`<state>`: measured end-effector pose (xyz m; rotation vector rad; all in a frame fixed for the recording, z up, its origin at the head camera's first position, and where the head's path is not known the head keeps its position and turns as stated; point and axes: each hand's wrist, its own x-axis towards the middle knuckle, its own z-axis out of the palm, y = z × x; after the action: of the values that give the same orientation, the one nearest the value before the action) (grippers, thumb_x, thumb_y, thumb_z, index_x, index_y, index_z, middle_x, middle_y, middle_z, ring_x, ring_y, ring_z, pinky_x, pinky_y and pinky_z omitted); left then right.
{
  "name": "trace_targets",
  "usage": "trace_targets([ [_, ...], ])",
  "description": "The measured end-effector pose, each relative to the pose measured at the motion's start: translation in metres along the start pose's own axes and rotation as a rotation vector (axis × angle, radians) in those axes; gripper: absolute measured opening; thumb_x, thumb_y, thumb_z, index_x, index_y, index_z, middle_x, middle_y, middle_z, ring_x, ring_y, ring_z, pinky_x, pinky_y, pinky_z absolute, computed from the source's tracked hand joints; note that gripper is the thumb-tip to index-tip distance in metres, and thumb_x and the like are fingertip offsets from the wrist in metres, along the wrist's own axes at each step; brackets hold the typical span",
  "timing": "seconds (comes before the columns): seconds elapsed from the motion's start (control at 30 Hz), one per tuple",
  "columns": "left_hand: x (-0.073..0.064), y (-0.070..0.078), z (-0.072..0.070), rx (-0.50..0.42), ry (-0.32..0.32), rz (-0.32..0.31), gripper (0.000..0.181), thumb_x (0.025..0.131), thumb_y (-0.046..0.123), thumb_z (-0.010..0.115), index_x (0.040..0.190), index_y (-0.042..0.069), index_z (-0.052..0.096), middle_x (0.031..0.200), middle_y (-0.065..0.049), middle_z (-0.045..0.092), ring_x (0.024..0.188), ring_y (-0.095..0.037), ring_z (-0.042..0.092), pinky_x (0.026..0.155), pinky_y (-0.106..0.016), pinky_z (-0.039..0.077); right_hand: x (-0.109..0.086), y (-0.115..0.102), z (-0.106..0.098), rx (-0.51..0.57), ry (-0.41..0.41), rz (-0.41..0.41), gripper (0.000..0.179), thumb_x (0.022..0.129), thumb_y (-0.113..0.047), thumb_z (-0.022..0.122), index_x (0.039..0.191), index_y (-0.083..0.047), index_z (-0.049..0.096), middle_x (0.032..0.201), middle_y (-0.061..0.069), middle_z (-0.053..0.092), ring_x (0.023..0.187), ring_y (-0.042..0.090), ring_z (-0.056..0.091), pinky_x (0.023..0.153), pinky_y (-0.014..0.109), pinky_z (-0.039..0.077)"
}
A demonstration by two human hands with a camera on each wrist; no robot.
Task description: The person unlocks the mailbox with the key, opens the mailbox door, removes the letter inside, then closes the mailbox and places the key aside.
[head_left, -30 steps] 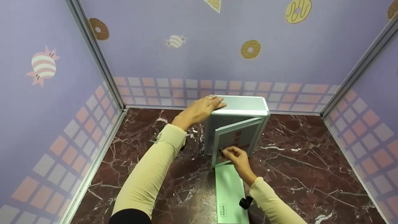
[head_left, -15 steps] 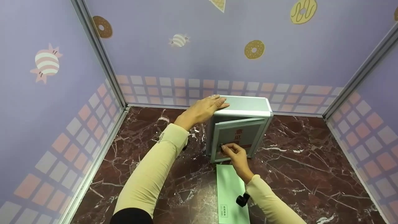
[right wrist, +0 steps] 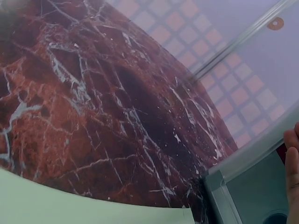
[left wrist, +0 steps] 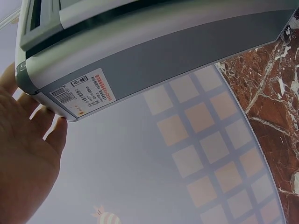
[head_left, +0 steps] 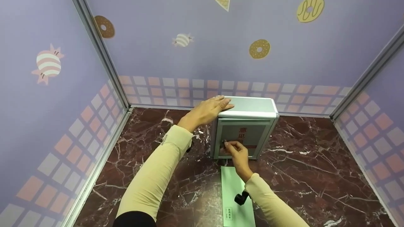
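A silver-grey metal suggestion box [head_left: 252, 105] with red characters stands upright on the marbled surface. My left hand [head_left: 205, 112] rests on its top left edge, fingers stretched over the top. In the left wrist view, these fingers reach the box corner beside a white barcode label [left wrist: 83, 94]. The front door [head_left: 257, 134] sits almost flush in its frame. My right hand [head_left: 239, 156] pinches the small key at the lock on the door's left side; its fingertips mostly cover the key. In the right wrist view only part of this hand [right wrist: 292, 163] shows at the edge.
A long light green flat box [head_left: 235, 181] with a small printed label lies in front of the suggestion box, partly under my right wrist. Purple walls [head_left: 205, 60] with sweets and check patterns enclose the red-brown marbled surface [head_left: 309, 176] on three sides.
The door has swung from ajar to almost flush with the box, my right hand moving inward with it. My left hand stays on the top edge.
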<state>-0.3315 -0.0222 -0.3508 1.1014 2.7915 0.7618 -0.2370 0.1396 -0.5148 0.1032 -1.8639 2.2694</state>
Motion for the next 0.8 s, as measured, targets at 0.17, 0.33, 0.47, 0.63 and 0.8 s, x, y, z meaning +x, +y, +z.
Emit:
trace_targets([
  [0.17,0.0001,0.0,-0.0004,0.007,-0.002,0.012,0.068,0.102,0.058,0.005,0.144,0.03,0.05,0.158,-0.004,0.028,0.145,-0.019,0.019,0.117,-0.039,0.012,0.0014,0.0003,0.0032,0.013,0.014,-0.019,0.022,0.097,-0.002,0.061,0.101,0.019,0.06,0.093,0.04,0.062,0.088,0.052,0.062,0.085,0.065,0.046],
  [0.33,0.0004,0.0003,-0.0003,0.004,0.0,0.0,0.068,0.102,0.059,0.005,0.143,0.031,0.051,0.159,-0.002,0.026,0.145,-0.019,0.019,0.117,-0.038,0.012,0.0021,0.001,0.0048,0.008,0.023,-0.038,0.022,0.097,-0.002,0.06,0.102,0.02,0.059,0.093,0.038,0.062,0.084,0.046,0.066,0.083,0.064,0.048],
  [0.47,0.0002,0.0003,-0.0007,0.008,0.003,0.011,0.071,0.101,0.061,0.003,0.143,0.03,0.051,0.158,-0.003,0.028,0.145,-0.02,0.019,0.117,-0.039,0.012,0.0025,0.0006,0.006,0.009,0.028,-0.044,0.021,0.097,-0.002,0.06,0.102,0.019,0.06,0.094,0.039,0.062,0.085,0.047,0.065,0.085,0.066,0.046],
  [0.63,-0.0004,0.0004,-0.0011,0.013,0.002,0.026,0.071,0.102,0.059,0.004,0.143,0.027,0.051,0.157,-0.001,0.031,0.145,-0.018,0.019,0.118,-0.038,0.012,0.0035,0.0007,0.0079,0.004,0.042,-0.034,0.019,0.097,-0.002,0.061,0.1,0.017,0.062,0.094,0.038,0.062,0.087,0.049,0.063,0.086,0.065,0.045],
  [0.8,0.0002,-0.0019,-0.0013,0.064,-0.01,0.05,0.06,0.101,0.062,0.03,0.146,0.027,0.048,0.156,0.008,0.032,0.146,-0.015,0.017,0.117,-0.036,0.011,0.0042,0.0008,0.0106,-0.007,0.051,-0.033,0.021,0.096,-0.002,0.061,0.1,0.018,0.061,0.093,0.039,0.062,0.088,0.051,0.062,0.085,0.064,0.047],
])
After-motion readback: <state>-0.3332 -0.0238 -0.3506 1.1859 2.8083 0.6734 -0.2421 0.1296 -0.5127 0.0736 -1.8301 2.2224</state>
